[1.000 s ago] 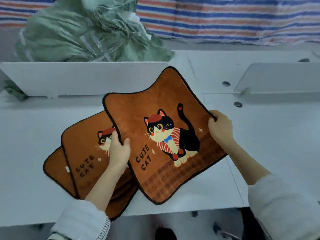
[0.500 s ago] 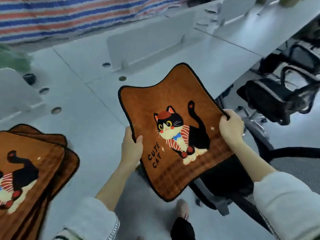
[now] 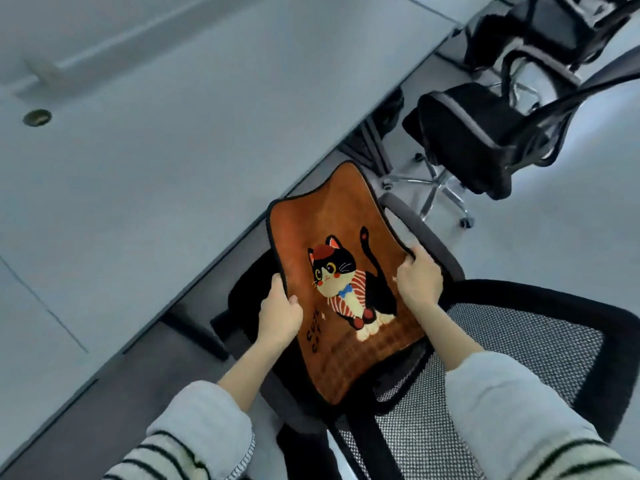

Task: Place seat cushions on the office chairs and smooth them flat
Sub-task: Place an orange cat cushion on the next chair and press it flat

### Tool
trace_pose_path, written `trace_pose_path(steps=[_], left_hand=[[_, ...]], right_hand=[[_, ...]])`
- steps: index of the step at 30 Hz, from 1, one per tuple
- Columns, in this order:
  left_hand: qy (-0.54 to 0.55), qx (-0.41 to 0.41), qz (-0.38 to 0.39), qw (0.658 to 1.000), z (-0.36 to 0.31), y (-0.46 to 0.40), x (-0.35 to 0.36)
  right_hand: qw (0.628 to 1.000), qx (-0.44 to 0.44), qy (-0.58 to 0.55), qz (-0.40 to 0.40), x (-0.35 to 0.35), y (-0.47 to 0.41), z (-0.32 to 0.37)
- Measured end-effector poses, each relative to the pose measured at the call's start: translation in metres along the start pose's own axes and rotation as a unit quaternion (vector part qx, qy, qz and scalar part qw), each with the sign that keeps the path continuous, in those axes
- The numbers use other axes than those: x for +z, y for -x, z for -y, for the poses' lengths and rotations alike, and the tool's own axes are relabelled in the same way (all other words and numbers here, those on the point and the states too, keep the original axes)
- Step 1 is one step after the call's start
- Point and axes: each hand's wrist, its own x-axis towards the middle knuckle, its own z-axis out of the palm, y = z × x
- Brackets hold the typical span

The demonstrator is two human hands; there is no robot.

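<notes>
My left hand (image 3: 278,315) and right hand (image 3: 419,278) each grip the cat cushion (image 3: 341,282) over the office chair (image 3: 519,344); laying, smoothing and the two o'clock chair (image 3: 460,133) remain.

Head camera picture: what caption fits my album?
Both hands hold a cat cushion above a black office chair.

Grey worktop (image 3: 173,150) with one round cable hole (image 3: 37,117); pale grey floor (image 3: 571,220). Lighting cool and even.
</notes>
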Motion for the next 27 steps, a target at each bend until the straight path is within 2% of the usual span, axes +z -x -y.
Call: trace_pose_path(steps=[7,14,18,20,23,25,27], left_hand=[[-0.064,-0.119,-0.019,0.991,0.056,-0.075,0.042],[-0.114,-0.226,-0.016,0.967,0.112,-0.127,0.074],[-0.099,-0.272,-0.061,0.955,0.129,-0.146,0.076],[-0.101,-0.249,-0.094,0.959,0.128,-0.154,0.07],[-0.219,-0.172,-0.103,0.955,0.127,-0.161,0.066],[-0.357,-0.084,-0.039,0.93,0.132,-0.165,0.07],[-0.479,0.03,0.051,0.876,0.144,-0.171,0.085]], right_hand=[[0.996,0.038,0.015,0.082,0.077,-0.042,-0.051],[0.994,0.073,0.064,0.05,0.135,-0.078,-0.1],[0.984,0.065,0.138,0.087,0.152,-0.087,-0.127],[0.979,0.067,0.153,0.117,0.155,-0.085,-0.134],[0.97,0.072,0.187,0.139,0.161,-0.08,-0.142],[0.966,0.07,0.206,0.14,0.167,-0.08,-0.147],[0.964,0.053,0.224,0.131,0.173,-0.082,-0.153]])
